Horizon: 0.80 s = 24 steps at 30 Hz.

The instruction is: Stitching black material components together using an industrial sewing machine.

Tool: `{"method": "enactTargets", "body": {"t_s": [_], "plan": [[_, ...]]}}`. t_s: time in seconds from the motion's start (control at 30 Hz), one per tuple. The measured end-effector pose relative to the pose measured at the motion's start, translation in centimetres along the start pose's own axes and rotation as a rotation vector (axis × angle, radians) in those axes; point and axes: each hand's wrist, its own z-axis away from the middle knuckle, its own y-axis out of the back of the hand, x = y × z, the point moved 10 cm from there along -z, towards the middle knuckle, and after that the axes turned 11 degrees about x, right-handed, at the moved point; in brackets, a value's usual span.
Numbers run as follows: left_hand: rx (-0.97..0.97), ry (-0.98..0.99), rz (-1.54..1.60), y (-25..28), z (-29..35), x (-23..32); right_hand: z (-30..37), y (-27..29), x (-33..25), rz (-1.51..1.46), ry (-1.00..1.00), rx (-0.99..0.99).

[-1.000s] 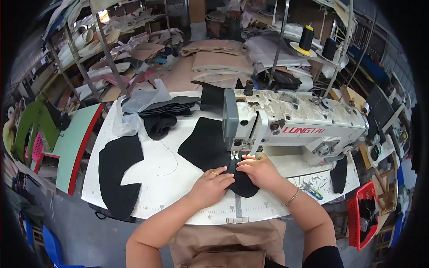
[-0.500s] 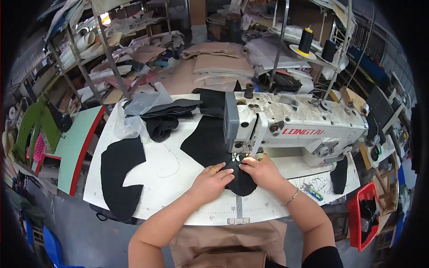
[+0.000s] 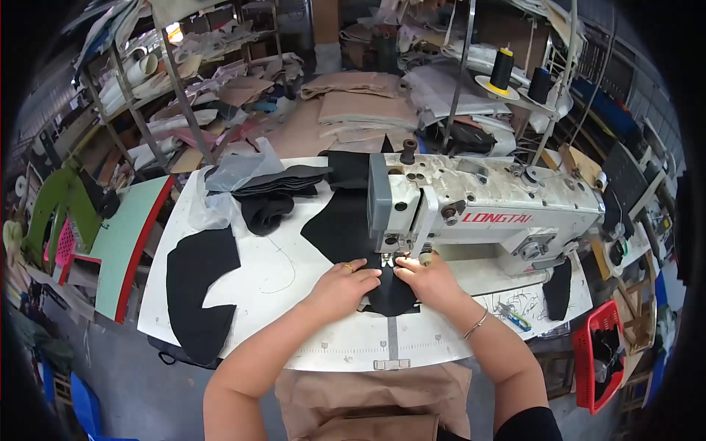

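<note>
A black fabric piece (image 3: 392,298) lies under the presser foot (image 3: 387,259) of a white sewing machine (image 3: 489,191); its rounded end points toward me. On the left of the foot, my left hand (image 3: 342,289) rests on the fabric with fingers stretched and apart. Close by on the right, my right hand (image 3: 430,281) has thumb and fingers drawn together at the fabric, fingertips beside the foot. Some fingertips are partly hidden. More black fabric (image 3: 340,224) spreads behind the foot, to the left of the machine head.
A notched black fabric piece (image 3: 195,294) lies at the table's left. Behind it are stacked dark pieces (image 3: 283,180) with clear plastic (image 3: 246,165). Thread snips (image 3: 515,316) lie right of my forearm. A red basket (image 3: 597,356) stands beyond the table's right edge. Thread spools (image 3: 503,70) stand above.
The black fabric has shifted slightly away from me under the foot, its rounded end now narrower in view. My left hand has moved a little left and away from me; the right barely moved.
</note>
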Motion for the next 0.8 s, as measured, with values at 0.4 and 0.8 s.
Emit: {"method": "enactTargets", "body": {"t_s": [0.4,0.8], "plan": [[0.075,0.030,0.001,0.1,-0.1,-1.3,-0.2,1.4,0.7,-0.020,-0.081,0.131],[0.074,0.083,0.046,-0.2,0.1,-1.7,1.4,2.1,2.5,-0.331,-0.230,0.110]]}}
